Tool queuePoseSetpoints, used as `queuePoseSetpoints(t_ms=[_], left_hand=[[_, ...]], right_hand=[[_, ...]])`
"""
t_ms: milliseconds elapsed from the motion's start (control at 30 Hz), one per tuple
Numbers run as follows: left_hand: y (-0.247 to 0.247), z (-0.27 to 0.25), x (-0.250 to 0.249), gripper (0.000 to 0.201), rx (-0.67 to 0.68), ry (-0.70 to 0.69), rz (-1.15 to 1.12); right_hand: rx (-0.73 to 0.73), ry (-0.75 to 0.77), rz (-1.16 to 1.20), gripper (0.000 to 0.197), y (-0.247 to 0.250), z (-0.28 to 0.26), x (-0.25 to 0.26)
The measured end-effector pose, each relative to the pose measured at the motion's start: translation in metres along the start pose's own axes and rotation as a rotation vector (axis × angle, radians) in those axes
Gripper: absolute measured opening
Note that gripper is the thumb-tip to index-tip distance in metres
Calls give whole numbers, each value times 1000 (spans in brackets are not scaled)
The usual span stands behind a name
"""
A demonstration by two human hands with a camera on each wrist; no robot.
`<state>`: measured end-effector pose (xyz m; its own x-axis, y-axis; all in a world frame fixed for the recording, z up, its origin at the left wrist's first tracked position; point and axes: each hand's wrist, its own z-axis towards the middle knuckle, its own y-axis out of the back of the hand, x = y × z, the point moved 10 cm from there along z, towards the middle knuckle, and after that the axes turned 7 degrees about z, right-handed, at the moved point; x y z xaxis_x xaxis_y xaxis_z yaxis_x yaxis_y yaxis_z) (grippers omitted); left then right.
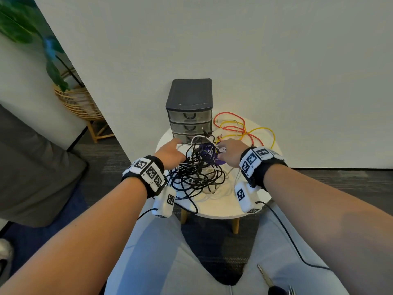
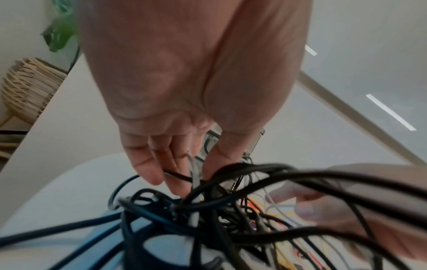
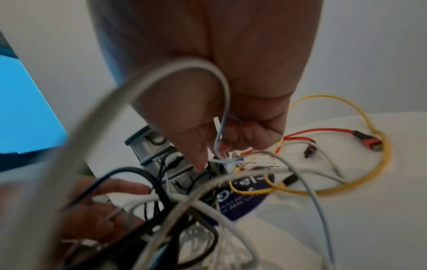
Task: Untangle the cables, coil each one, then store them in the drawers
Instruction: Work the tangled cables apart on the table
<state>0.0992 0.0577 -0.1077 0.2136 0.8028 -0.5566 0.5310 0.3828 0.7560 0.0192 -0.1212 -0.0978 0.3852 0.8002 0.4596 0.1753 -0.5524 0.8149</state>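
Observation:
A tangle of black cables (image 1: 197, 173) mixed with white ones lies on the small round white table (image 1: 244, 201). Behind it stands a dark grey three-drawer unit (image 1: 190, 107) with all drawers closed. A red cable (image 1: 229, 114) and a yellow cable (image 1: 265, 129) sprawl at the back right. My left hand (image 1: 170, 153) reaches into the tangle's left side; in the left wrist view its fingertips (image 2: 161, 175) pinch a thin black cable (image 2: 180, 177). My right hand (image 1: 230, 150) is at the tangle's right side, fingers curled, holding a thin grey cable (image 3: 223, 113).
A dark blue printed label (image 3: 245, 199) lies under the cables. The wall stands directly behind the table. A plant in a wicker basket (image 1: 74, 99) stands at the left, a grey seat (image 1: 32, 167) nearer. Scissors (image 1: 268, 279) rest on my lap.

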Motion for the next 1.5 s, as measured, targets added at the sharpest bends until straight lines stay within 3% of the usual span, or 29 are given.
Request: queuePoseSetpoints(t_ms=[67, 200, 433, 667, 800, 967, 1033, 1100, 1200, 1233, 1300, 1367, 1500], left_hand=[[1, 0, -5, 57, -10, -20, -51], [5, -6, -17, 58, 10, -58, -146], [23, -18, -46, 42, -77, -202, -162], [27, -19, -53, 38, -116, -217, -192], [30, -26, -69, 39, -107, -299, -216], [30, -38, -86, 38, -45, -383, -240], [31, -40, -89, 34, -20, -382, -243], [32, -42, -92, 29, -14, -394, -223], [29, -45, -100, 18, -5, -431, -205], [27, -46, -103, 16, -8, -439, -217], [30, -48, -105, 18, -45, -447, -251], [39, -49, -102, 25, -112, -432, -305], [44, -54, -94, 32, -133, -420, -435]], right_hand=[[19, 16, 11, 38, -5, 3, -5], [-77, 57, 111, 5, 5, 2, -13], [-214, 151, 192, 21, 64, -20, 1], [-330, 226, 260, 28, 119, -35, 12], [-227, 130, 94, 33, 101, -26, -2], [-18, 56, -108, 21, 49, -23, -21], [-14, 41, -146, 14, 40, -20, -29], [-141, 99, -73, 20, 55, -22, -20], [-397, 357, 131, 44, 88, -45, 25], [-420, 449, 151, 47, 90, -55, 44], [-354, 580, 142, 50, 75, -66, 75], [-306, 610, 106, 48, 59, -65, 83], [-286, 595, -14, 16, 54, -55, 78]])
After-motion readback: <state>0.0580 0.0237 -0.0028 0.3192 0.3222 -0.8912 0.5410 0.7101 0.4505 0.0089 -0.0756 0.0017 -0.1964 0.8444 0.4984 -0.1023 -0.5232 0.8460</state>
